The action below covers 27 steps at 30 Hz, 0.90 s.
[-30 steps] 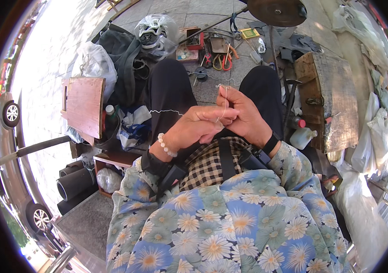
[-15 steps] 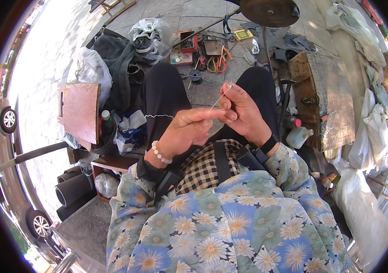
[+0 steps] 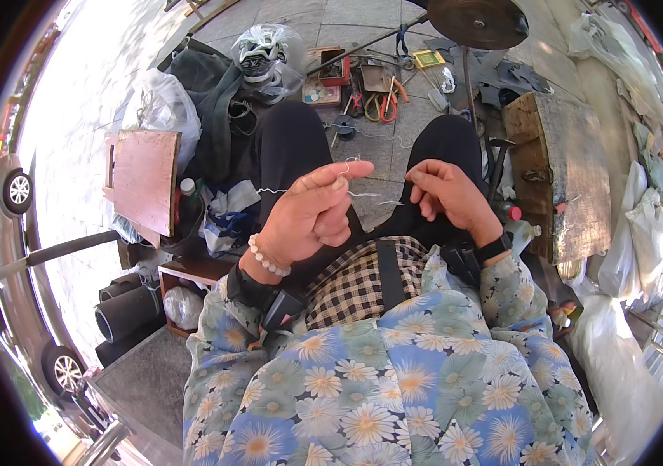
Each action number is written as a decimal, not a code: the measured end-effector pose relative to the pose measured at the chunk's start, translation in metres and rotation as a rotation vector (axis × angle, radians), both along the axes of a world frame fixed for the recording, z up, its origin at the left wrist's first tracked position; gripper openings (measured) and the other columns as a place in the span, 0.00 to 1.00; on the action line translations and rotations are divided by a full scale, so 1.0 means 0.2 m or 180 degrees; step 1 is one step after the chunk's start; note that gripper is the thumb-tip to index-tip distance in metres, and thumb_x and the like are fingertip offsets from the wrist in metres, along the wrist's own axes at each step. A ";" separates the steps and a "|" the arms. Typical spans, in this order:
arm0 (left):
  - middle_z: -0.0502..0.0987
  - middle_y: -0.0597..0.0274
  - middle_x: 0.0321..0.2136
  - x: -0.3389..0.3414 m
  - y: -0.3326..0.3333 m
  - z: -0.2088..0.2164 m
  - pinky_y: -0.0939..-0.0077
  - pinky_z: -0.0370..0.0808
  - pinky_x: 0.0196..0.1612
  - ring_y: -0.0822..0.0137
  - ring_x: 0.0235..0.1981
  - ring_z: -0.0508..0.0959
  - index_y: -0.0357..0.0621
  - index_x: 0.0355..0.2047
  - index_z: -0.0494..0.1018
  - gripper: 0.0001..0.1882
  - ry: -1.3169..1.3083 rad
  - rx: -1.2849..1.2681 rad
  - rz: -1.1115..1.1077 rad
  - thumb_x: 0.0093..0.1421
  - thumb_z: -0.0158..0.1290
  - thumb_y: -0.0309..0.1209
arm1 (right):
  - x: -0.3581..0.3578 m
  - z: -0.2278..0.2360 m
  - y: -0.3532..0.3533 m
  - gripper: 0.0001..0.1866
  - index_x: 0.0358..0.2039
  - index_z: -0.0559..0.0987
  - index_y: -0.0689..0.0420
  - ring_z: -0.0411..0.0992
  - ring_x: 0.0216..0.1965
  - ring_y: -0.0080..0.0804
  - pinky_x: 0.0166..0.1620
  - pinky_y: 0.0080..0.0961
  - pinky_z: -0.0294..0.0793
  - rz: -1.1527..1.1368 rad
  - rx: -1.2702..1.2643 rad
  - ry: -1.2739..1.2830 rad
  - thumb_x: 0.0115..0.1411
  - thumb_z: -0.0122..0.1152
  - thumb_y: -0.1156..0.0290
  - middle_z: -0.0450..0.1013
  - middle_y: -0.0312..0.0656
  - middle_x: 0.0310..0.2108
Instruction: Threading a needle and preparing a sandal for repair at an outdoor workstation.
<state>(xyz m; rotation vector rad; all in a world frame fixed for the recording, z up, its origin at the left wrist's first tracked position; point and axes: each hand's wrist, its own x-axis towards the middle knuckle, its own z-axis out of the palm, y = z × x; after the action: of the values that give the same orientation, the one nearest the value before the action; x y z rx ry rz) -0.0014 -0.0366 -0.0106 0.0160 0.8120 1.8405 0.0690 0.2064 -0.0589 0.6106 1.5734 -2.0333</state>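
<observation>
My left hand [image 3: 308,208] is closed, its thumb pressed against the index finger, pinching white thread [image 3: 364,195]. Some of the thread loops up over that index finger, and a length trails off left across my dark-trousered knee. Another stretch runs right, ending just below the fingertips of my right hand [image 3: 452,194]. That hand hangs slightly apart from the left, thumb and index finger together and the others curled. Whatever sits in its pinch is too thin to make out. On the ground beyond my knees stands a dark thread spool [image 3: 344,132], with loose white thread beside it.
Scissors with orange handles [image 3: 388,109], a red box [image 3: 335,71] and other hand tools lie ahead. A bagged shoe [image 3: 265,62] sits to their left. A wooden box [image 3: 560,179] stands at right, a pinkish board [image 3: 143,180] at left. A round metal wheel [image 3: 477,22] overhangs the far side.
My hands were together, the right pinching upright thread with the left index finger against it. Now they have separated, the right moving right and lower, and the thread loops on the left index finger.
</observation>
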 end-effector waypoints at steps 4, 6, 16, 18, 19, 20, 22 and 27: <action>0.51 0.72 0.08 -0.01 0.00 0.00 0.83 0.50 0.15 0.80 0.08 0.48 0.42 0.56 0.59 0.19 -0.0064 0.0018 -0.0102 0.64 0.36 0.30 | -0.02 0.08 -0.01 0.26 0.52 0.64 0.60 0.67 0.21 0.15 0.19 0.10 0.65 -0.0491 0.0865 0.1088 0.50 0.55 0.79 0.66 0.41 0.47; 0.52 0.72 0.09 -0.01 0.00 0.01 0.83 0.50 0.15 0.80 0.08 0.49 0.40 0.56 0.58 0.20 -0.0028 -0.0026 -0.0313 0.63 0.38 0.28 | -0.05 0.22 -0.05 0.28 0.53 0.63 0.59 0.68 0.23 0.15 0.22 0.10 0.66 -0.0169 0.0619 0.1440 0.50 0.55 0.81 0.66 0.40 0.48; 0.56 0.74 0.12 -0.03 0.02 0.02 0.85 0.49 0.15 0.81 0.10 0.51 0.36 0.56 0.57 0.25 0.0046 -0.0080 -0.0797 0.58 0.45 0.26 | -0.14 0.27 -0.14 0.16 0.39 0.75 0.61 0.66 0.24 0.15 0.29 0.14 0.66 0.1080 0.1033 0.2281 0.47 0.55 0.84 0.73 0.34 0.27; 0.58 0.71 0.13 -0.03 0.00 0.03 0.85 0.49 0.15 0.81 0.11 0.52 0.36 0.57 0.56 0.26 0.0251 0.0007 -0.0679 0.57 0.45 0.24 | -0.13 0.27 -0.13 0.14 0.37 0.75 0.62 0.66 0.24 0.16 0.28 0.14 0.66 0.0852 0.1099 0.2281 0.47 0.56 0.83 0.72 0.34 0.24; 0.58 0.71 0.13 -0.04 0.00 0.02 0.85 0.49 0.15 0.81 0.11 0.52 0.36 0.57 0.56 0.26 0.0245 0.0003 -0.0673 0.57 0.45 0.24 | -0.12 0.27 -0.13 0.11 0.34 0.76 0.63 0.66 0.24 0.17 0.28 0.15 0.66 0.0613 0.1173 0.2280 0.47 0.56 0.83 0.70 0.33 0.21; 0.60 0.69 0.16 -0.04 -0.01 0.01 0.86 0.51 0.15 0.81 0.12 0.53 0.37 0.57 0.55 0.27 0.0209 0.0086 -0.0655 0.55 0.45 0.23 | -0.13 0.29 -0.13 0.07 0.30 0.76 0.64 0.65 0.23 0.17 0.26 0.15 0.65 0.0605 0.1544 0.2534 0.48 0.58 0.82 0.70 0.35 0.21; 0.62 0.67 0.18 -0.04 0.00 0.02 0.86 0.52 0.15 0.81 0.13 0.54 0.38 0.57 0.55 0.28 0.0172 0.0175 -0.0641 0.54 0.45 0.21 | -0.12 0.29 -0.13 0.06 0.29 0.76 0.64 0.65 0.23 0.17 0.25 0.16 0.64 0.0543 0.1706 0.2685 0.48 0.59 0.82 0.69 0.35 0.21; 0.69 0.60 0.28 -0.03 0.03 0.05 0.88 0.59 0.16 0.80 0.18 0.63 0.40 0.56 0.57 0.28 0.0682 -0.0323 -0.0501 0.53 0.47 0.19 | -0.09 0.30 -0.12 0.05 0.27 0.76 0.65 0.64 0.22 0.17 0.24 0.17 0.61 0.0276 0.1810 0.2775 0.47 0.61 0.82 0.68 0.35 0.20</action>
<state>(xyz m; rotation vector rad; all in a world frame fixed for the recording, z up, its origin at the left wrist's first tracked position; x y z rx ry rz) -0.0077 -0.0314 -0.0003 0.2099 1.0236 1.6656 0.0504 0.1821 0.0003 -0.2387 2.6551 -1.8660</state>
